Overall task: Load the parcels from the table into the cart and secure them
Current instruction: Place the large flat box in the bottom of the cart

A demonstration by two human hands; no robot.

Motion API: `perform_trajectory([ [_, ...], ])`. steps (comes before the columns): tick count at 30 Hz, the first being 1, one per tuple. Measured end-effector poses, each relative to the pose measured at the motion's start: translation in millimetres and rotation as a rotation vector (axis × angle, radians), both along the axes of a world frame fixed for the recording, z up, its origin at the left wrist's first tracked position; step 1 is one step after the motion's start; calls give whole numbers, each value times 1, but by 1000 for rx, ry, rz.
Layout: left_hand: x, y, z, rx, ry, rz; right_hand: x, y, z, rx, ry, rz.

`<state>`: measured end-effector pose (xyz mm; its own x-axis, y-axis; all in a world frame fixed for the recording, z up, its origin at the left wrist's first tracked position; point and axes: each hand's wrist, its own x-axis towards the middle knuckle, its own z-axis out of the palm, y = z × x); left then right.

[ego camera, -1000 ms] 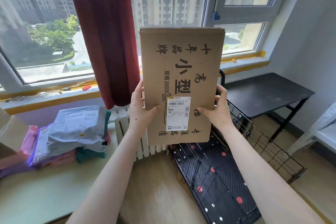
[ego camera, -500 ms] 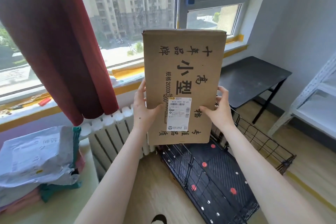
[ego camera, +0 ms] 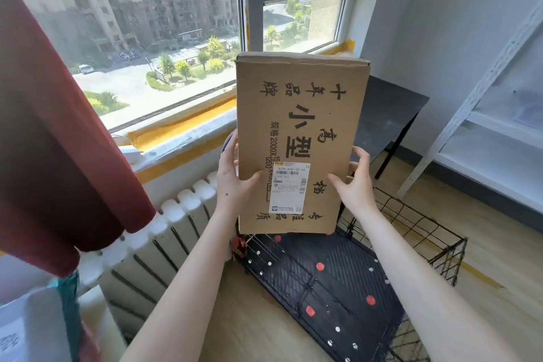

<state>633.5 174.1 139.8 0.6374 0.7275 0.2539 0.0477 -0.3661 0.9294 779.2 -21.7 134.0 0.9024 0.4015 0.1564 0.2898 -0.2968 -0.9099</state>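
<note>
Flat cardboard parcel held upright in both my hands, over the open cart.

The parcel stands on its short end in the air, printed face and white shipping label toward me, its lower edge just above the cart's black dotted floor. My left hand clamps the left edge low down, thumb on the front and fingers behind. My right hand clamps the right edge at the same height, thumb across the front and fingers curled round the side. The cart's wire side stands to the right of my right arm. A white radiator runs under the window sill on the left, partly behind a red curtain. A black side table sits behind the parcel, with a white shelf rack to its right. A grey mailer bag shows blurred in the lower left corner.
</note>
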Motion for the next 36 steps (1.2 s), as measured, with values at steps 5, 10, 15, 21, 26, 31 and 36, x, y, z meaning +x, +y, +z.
perform_trajectory([
  [5,37,15,-17,-24,41,-46,26,6,-15,-9,43,-50],
  [10,79,23,-36,-62,88,-80,59,8,-48,5,140,-48],
  [15,121,26,-63,-88,187,-126,90,7,-84,37,266,-68],
  [21,164,33,-101,-101,324,-200,117,3,-122,43,392,-108],
  [26,187,40,-124,-136,406,-253,123,0,-153,38,529,-136],
  [31,207,49,-155,-167,517,-321,116,6,-189,41,657,-231],
  [36,215,61,-202,-153,627,-362,102,12,-235,50,746,-290],
])
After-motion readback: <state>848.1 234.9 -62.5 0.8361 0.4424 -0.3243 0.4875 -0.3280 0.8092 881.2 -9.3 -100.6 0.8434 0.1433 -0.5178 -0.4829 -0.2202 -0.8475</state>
